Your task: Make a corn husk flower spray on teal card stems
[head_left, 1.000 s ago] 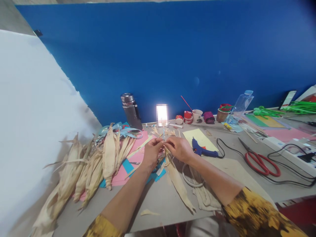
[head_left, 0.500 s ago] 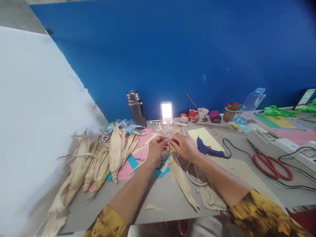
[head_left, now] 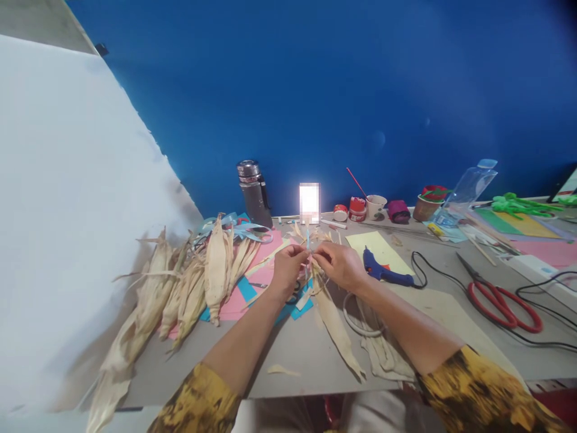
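Note:
My left hand [head_left: 288,267] and my right hand [head_left: 340,266] meet over the middle of the grey table [head_left: 293,352], fingers pinched together. Between them they hold a thin light-blue stick [head_left: 308,236] with dry corn husk strips [head_left: 331,313] bunched round it; a long husk trails from my right hand toward me. A pile of dry corn husks [head_left: 189,282] lies to the left of my left hand, on pink and blue paper [head_left: 252,282].
A blue glue gun [head_left: 383,272] with black cord lies right of my hands, red-handled scissors [head_left: 500,297] farther right. A metal flask [head_left: 255,192], small paint pots [head_left: 356,210], cups and a clear plastic bottle [head_left: 469,186] line the blue wall. A white ring [head_left: 356,316] lies by my right forearm.
The view has swung a little left and down, so everything sits farther right in the picture. My hands stay pinched together on the stick and husks.

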Demonstrator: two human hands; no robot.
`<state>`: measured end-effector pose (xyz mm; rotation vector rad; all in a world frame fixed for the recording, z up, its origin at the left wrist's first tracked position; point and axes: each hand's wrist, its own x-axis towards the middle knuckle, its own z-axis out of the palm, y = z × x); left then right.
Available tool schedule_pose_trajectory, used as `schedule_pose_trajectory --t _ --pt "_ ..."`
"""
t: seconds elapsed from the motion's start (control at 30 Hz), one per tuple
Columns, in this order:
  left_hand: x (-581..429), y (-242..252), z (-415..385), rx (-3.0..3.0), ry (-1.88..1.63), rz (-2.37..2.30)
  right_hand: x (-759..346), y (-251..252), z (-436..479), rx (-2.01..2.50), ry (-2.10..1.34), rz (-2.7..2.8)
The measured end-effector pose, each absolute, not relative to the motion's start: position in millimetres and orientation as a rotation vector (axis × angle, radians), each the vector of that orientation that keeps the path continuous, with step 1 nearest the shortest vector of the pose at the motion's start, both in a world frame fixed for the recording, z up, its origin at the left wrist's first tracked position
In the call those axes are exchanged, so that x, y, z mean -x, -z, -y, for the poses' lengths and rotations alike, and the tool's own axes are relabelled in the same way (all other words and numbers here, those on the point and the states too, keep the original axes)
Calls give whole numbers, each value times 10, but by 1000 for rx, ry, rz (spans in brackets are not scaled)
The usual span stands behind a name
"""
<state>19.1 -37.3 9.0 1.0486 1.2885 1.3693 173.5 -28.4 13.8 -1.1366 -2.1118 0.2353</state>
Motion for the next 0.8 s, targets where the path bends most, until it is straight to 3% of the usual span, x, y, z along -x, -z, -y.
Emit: schedule_pose_trajectory --t 0.8 --pt "-82 -37 316 -957 -1201 -1383 -1746 -165 275 1137 -243 2119"
